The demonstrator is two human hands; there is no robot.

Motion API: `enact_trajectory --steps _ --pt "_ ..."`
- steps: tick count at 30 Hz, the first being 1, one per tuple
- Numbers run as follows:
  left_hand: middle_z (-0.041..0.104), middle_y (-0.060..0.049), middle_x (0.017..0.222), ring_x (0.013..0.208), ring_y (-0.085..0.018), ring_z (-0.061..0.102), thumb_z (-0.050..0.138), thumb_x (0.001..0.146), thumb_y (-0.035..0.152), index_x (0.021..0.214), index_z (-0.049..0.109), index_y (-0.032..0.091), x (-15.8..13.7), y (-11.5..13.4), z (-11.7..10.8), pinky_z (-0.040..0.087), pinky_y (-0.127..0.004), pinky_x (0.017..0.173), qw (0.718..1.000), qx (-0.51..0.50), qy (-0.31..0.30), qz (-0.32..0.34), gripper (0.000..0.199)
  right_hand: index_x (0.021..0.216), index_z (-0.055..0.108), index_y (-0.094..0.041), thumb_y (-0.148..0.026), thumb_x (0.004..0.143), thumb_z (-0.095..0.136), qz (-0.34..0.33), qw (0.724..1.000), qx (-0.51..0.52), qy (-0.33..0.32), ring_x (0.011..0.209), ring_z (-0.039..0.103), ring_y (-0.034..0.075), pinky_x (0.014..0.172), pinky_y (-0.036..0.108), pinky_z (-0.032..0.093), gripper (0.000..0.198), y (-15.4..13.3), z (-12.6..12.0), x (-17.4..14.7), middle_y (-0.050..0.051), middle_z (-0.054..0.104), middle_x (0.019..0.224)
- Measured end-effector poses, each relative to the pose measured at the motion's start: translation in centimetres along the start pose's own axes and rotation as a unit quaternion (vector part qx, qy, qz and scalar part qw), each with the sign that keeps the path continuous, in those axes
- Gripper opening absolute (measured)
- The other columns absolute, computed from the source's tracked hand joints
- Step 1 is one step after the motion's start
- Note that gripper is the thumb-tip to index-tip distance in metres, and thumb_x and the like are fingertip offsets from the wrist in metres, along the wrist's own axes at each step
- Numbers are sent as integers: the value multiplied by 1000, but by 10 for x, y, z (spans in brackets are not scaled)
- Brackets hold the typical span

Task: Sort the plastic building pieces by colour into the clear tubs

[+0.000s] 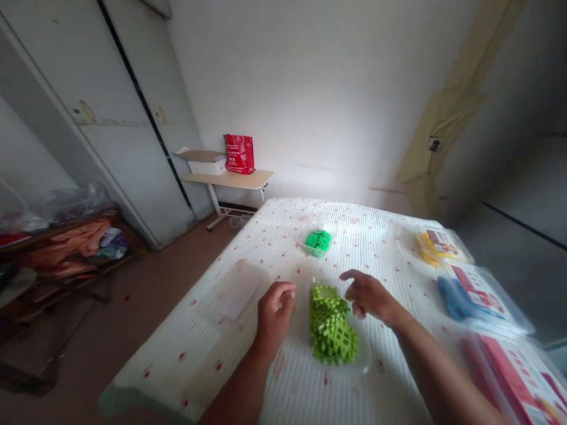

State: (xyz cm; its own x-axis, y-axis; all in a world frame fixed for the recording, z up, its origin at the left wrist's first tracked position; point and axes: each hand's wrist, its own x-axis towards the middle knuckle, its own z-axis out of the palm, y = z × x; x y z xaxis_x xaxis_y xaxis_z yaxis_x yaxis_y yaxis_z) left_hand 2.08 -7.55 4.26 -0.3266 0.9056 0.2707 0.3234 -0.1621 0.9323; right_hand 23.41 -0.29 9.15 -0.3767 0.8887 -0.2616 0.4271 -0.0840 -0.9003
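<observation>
A clear plastic tray (365, 356) filled with lime-green lattice-like pieces (333, 330) stands on the quilted bed cover, between my two hands. Left of it is my left hand (275, 310), loosely curled, a gap showing between thumb and forefinger and nothing visible in it. My right hand (368, 296) hovers by the tray's upper right edge, forefinger stretched out and the other fingers bent, with no object seen in it. A translucent lid (239, 292) with a pale sheet lies flat to the left of my left hand.
Farther back sits a small clear tub (315, 252) of green discs (318, 239). Along the right are clear packs with yellow (427, 248), blue (454, 298) and pink contents (498, 369). Beyond the bed (177, 354), a side table (248, 179) bears a red bag (240, 154).
</observation>
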Motion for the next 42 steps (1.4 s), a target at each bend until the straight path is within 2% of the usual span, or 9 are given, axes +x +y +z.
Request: enact_trajectory --steps 2,4,6,8,12,16,23,35,42 --pt "62 -7 95 93 -20 56 46 80 27 90 63 20 2 7 -11 43 -33 86 990 127 12 60 21 99 49 -18 -19 66 50 -4 1000 -19 -1 34 51 8 33 19 36 33 3 8 -7 -6 55 57" --pt "60 -9 108 107 -24 49 46 78 27 100 63 20 7 13 -29 36 -40 96 957 280 21 67 28 102 48 -19 -24 69 52 -10 1000 -29 -1 37 52 7 34 18 38 33 6 11 -13 -4 56 67" --pt "47 -11 129 123 -32 34 53 74 35 115 56 21 12 14 -50 26 -51 101 908 417 25 21 44 107 47 -19 -33 72 53 -21 999 -23 13 39 53 7 35 19 40 38 9 9 -17 -3 57 72" --pt "33 -13 141 129 -40 21 60 65 47 128 45 24 16 10 -69 17 -61 100 866 498 13 -54 68 110 45 -19 -42 74 52 -34 998 -16 41 41 53 8 37 20 42 44 14 6 -19 -2 57 73" --pt "18 -14 148 130 -43 19 59 59 61 137 30 31 21 -9 -93 20 -65 95 828 530 -77 -168 88 108 48 -17 -51 75 49 -53 995 -17 81 39 52 10 38 23 42 48 31 0 -17 -3 57 62" --pt "18 -15 148 128 -41 26 58 60 59 138 27 31 21 -18 -96 26 -62 93 820 534 -97 -180 88 104 51 -15 -54 75 47 -64 992 -15 103 40 53 11 40 24 41 48 46 -1 -13 -2 58 60" --pt "13 -9 150 127 -41 26 62 58 57 137 26 34 22 -14 -99 32 -58 91 847 499 -97 -158 89 102 52 -15 -54 74 48 -65 990 -14 126 42 54 11 42 26 43 48 52 -6 -11 -1 58 64" --pt "6 -9 151 127 -45 24 62 56 60 138 27 31 23 -22 -101 30 -58 92 842 500 -145 -146 94 94 56 -16 -49 72 47 -40 989 -10 139 41 52 10 40 22 40 40 56 -5 -7 0 59 67" --pt "10 -6 150 129 -40 26 55 66 50 137 28 34 25 -15 -102 31 -56 93 854 482 -122 -155 77 91 57 -18 -50 76 41 -67 982 -69 165 41 51 9 46 23 42 38 63 -5 -3 0 61 66"
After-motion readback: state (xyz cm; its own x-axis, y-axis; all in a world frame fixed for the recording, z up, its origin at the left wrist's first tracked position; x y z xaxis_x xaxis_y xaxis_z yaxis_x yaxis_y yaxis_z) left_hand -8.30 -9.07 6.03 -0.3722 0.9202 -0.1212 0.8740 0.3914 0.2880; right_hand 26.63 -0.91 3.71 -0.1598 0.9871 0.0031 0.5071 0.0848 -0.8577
